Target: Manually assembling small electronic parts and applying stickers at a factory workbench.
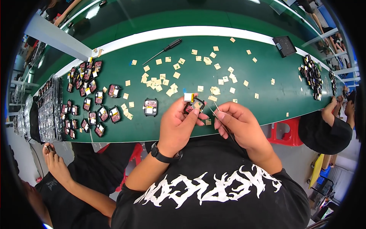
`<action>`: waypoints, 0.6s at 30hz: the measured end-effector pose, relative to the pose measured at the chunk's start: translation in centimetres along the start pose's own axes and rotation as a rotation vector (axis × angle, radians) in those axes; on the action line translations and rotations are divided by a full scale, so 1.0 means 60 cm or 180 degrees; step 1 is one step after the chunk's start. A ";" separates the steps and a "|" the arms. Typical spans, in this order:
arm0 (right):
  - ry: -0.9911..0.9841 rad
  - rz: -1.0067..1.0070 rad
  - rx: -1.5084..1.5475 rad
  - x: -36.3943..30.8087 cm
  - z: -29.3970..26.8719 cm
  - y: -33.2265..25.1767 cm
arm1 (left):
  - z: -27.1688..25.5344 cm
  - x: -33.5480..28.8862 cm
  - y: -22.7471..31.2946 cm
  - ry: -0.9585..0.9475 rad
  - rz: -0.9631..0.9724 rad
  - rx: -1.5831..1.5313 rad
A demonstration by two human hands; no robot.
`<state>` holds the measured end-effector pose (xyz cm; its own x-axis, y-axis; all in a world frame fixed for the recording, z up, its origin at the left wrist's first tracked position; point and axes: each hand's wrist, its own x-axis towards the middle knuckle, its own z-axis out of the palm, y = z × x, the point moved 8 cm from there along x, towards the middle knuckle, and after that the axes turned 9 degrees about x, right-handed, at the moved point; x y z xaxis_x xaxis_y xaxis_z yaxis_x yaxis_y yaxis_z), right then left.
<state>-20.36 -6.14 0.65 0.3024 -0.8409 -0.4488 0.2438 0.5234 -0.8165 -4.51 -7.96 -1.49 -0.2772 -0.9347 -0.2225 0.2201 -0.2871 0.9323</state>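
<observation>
My left hand is closed round a small black smartwatch case, raised just above the near edge of the green table. A flat silver-white battery with a yellow end is tilted out at the case's upper left. Thin metal tweezers are pinched in my right hand, their tips close to the case's right side; whether they touch it I cannot tell. Another opened watch case lies on the table left of my hands. Small cream square pads are scattered beyond them.
Many opened watch cases cover the table's left part, beside stacked clear plastic trays. A screwdriver and black tray lie farther back. More dark parts are heaped at right. Co-workers sit on both sides; one hand shows at left.
</observation>
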 end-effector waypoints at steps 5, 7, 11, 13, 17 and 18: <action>0.0080 0.0170 0.0266 0.001 0.010 0.014 | -0.003 -0.002 0.000 0.0089 0.0102 0.0078; 0.0012 0.0200 0.0267 0.000 0.010 0.018 | -0.001 -0.001 0.002 0.0111 0.0114 0.0036; -0.0110 0.0343 0.0356 0.002 0.016 0.021 | -0.003 -0.002 0.002 0.0137 0.0186 0.0051; -0.0068 0.0403 0.0463 -0.001 0.021 0.015 | -0.005 -0.001 0.004 0.0131 0.0217 -0.0007; 0.0180 -0.0490 -0.0237 -0.013 0.030 -0.002 | -0.004 -0.002 0.009 0.0100 0.0280 -0.0082; 0.0099 -0.0674 -0.0683 -0.015 0.026 -0.003 | -0.004 -0.001 0.009 0.0102 0.0291 -0.0100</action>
<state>-19.25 -5.25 1.74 0.2365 -0.9338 -0.2686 0.0970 0.2978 -0.9497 -4.15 -8.08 -1.05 -0.2247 -0.9634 -0.1463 0.2725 -0.2063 0.9398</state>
